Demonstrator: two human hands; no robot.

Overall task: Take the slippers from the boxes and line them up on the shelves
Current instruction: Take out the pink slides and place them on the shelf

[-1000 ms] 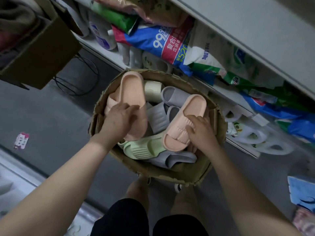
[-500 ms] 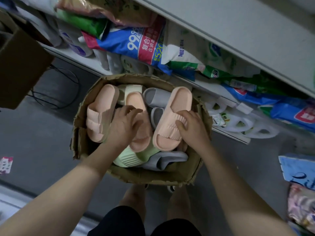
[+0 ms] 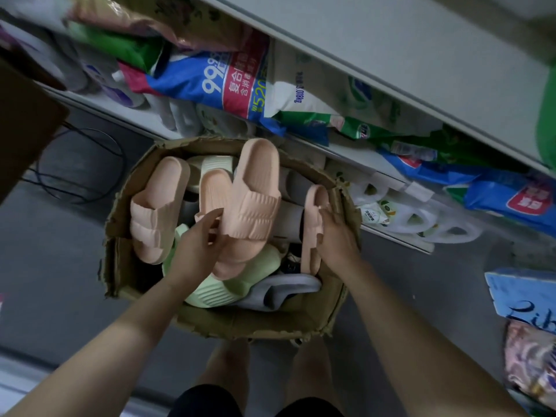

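Now the cardboard box (image 3: 270, 323) is holding a green slipper (image 3: 240, 284), a grey slipper (image 3: 285, 287) and peach ones (deeper ones are hiding), the left hand (image 3: 195, 245) is clamping its fingers round the ribbed central peach slipper (image 3: 252, 203), and the right hand (image 3: 338, 239) is resting against an edge-up peach slipper (image 3: 311, 236), grip unclear.

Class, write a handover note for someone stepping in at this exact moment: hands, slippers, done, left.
Left hand grips the top pink slipper.
Right hand rests on the edge-on pink slipper by the right wall of the cardboard box; grip unclear.
Green slippers and a grey slipper lie underneath.
Done: none plainly shelved.
Left: lift all out, line up on the shelves.
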